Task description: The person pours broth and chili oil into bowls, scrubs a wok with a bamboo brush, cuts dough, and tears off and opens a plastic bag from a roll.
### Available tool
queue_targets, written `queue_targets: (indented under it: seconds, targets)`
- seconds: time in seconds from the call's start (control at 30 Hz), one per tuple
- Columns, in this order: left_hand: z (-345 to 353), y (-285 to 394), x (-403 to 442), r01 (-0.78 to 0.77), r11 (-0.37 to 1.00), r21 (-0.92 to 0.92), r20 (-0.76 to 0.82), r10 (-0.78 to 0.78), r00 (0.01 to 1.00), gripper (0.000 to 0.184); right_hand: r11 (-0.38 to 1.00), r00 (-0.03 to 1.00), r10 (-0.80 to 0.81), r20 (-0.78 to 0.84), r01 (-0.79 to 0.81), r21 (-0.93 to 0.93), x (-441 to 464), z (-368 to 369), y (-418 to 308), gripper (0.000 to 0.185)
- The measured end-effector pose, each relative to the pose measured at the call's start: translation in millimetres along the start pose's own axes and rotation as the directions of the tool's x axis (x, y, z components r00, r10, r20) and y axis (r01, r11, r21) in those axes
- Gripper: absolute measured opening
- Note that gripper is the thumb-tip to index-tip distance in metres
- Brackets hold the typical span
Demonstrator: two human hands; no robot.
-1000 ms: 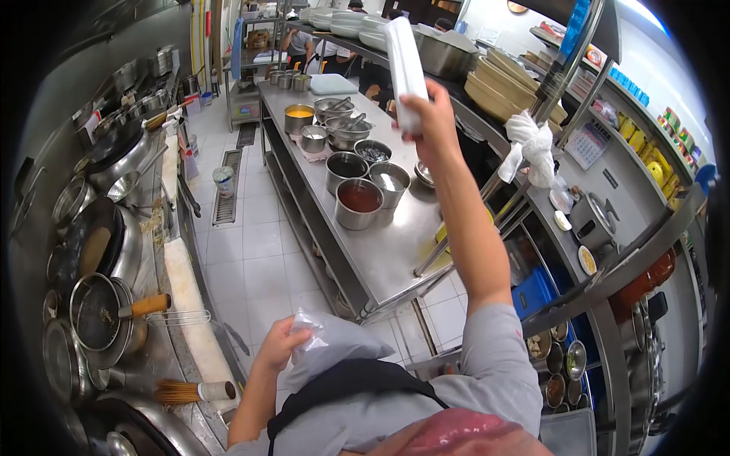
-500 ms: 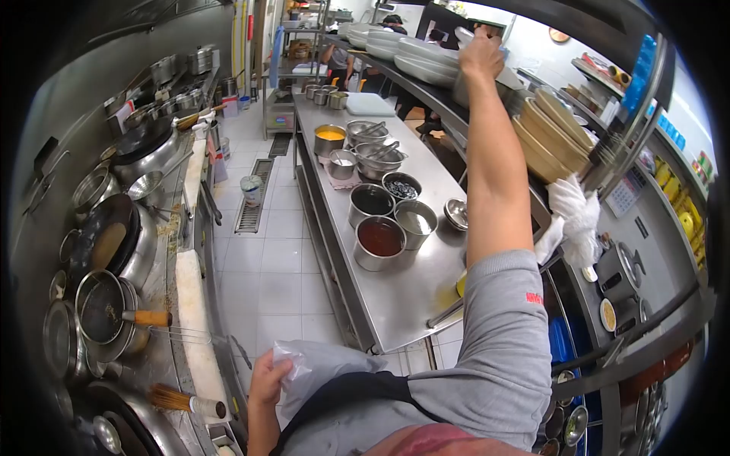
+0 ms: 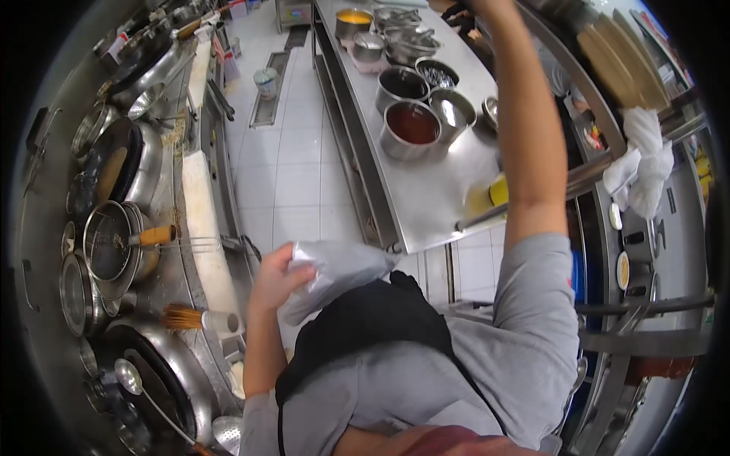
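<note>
My left hand (image 3: 280, 280) is closed around the edge of a translucent plastic bag (image 3: 342, 275), held in front of my waist beside a black apron (image 3: 365, 327). The bag is slack, and I cannot make out anything inside it. My right arm (image 3: 532, 129) stretches up past the right side of the steel table (image 3: 426, 216). Only the base of my right hand (image 3: 494, 6) shows at the top edge; its fingers are out of frame. Near that arm stand a pot of dark red liquid (image 3: 412, 124) and a pot of clear liquid (image 3: 453, 110).
Woks (image 3: 114, 163), a strainer with a wooden handle (image 3: 109, 239), a bamboo brush (image 3: 186, 318) and a ladle (image 3: 129, 376) line the stove on the left. A tub (image 3: 265, 82) stands by the floor drain. White cloths (image 3: 646, 163) hang on a rail at right.
The view has tipped downward, so the shelf of plates and most of my right hand have left the frame. My left hand, still holding the bag, appears higher in view.
</note>
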State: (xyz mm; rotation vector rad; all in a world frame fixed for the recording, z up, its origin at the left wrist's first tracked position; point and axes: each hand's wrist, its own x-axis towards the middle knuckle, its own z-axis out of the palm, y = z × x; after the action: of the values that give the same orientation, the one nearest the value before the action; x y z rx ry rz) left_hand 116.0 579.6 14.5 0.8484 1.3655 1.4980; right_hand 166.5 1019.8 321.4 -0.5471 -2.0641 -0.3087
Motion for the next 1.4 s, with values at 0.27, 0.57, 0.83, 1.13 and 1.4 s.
queue_targets:
  seconds: [0.27,0.57,0.83,1.13,1.4]
  targets:
    - [-20.9,30.9,7.1,-0.299,0.922,-0.247,-0.233,0.243,0.942,0.022,0.317,0.305,-0.461,0.834,-0.821,0.475,-390.4,-12.4,-167.8,0.049]
    - [-121.5,41.9,29.8,-0.245,0.951,0.186,-0.424,0.303,0.854,0.019,0.307,0.067,0.104,0.992,-0.951,0.032,-524.1,-96.6,-53.4,0.027]
    - [-120.5,-100.6,38.1,0.181,0.913,0.365,-0.490,0.023,0.872,0.037,-0.350,0.228,0.083,0.970,-0.905,0.242,-436.5,-128.6,-40.8,0.038]
    - [76.4,-93.1,-67.4,-0.148,0.857,0.494,-0.345,0.349,0.871,0.073,-0.697,0.093,-0.284,0.954,-0.704,-0.138,-404.2,-100.6,-106.5,0.025]
    - [179.7,-90.5,-146.7,-0.287,0.868,-0.404,-0.670,-0.067,0.740,0.079,-0.644,0.155,-0.690,0.707,-0.577,-0.502,-432.7,-70.6,-137.3,0.042]
